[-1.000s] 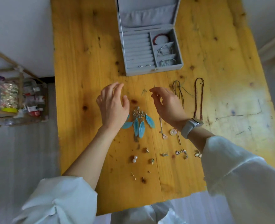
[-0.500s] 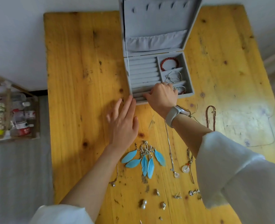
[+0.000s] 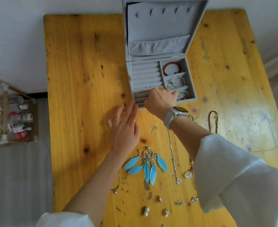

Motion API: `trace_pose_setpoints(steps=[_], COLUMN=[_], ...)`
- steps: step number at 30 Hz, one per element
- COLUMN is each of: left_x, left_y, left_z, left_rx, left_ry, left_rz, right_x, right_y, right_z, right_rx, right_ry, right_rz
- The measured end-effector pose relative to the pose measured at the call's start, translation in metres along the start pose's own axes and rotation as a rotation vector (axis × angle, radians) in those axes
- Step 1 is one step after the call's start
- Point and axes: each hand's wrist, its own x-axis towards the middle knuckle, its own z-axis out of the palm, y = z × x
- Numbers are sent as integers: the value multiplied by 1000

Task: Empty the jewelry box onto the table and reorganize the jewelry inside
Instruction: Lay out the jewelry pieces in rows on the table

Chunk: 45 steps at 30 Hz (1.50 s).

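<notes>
While the open grey velvet jewelry box stands at the yellow wooden counter's far edge, the right hand curls over its ring rolls, grasp unclear; left hand spread flat beside it. No legible writing.

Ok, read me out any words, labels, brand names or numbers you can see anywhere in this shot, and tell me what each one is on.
No text here can be read.
Bottles on the shelf at the left: red and white labels, print too blurred to read.
Watch on the right wrist: face shows nothing legible.
Jewelry box: plain grey lining, no marking visible.
Table: only scratches and stains, no writing.
</notes>
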Motion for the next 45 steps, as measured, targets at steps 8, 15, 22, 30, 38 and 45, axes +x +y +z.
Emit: trace_pose_setpoints(steps=[8,15,22,30,38,45], left_x=[2,-33,-164,-260,-265,-264], left_y=[1,17,43,45,44,45], left_z=[-3,-19,-25,-14,-8,-9], left_rx=[-19,-158,-200,36,81,49], left_ry=[6,48,114,-49,-44,-23], left_rz=[3,-125,-241,-297,-292,-312], right_x=[-1,-93,-234,-299,-302,-301], right_y=[21,77,124,139,142,152], right_z=[2,19,110,182,192,186], right_rx=[208,695,754,438,509,619], right_ry=[13,144,9,143,179,52], right_rz=[-121,-174,-183,-272,-249,-255])
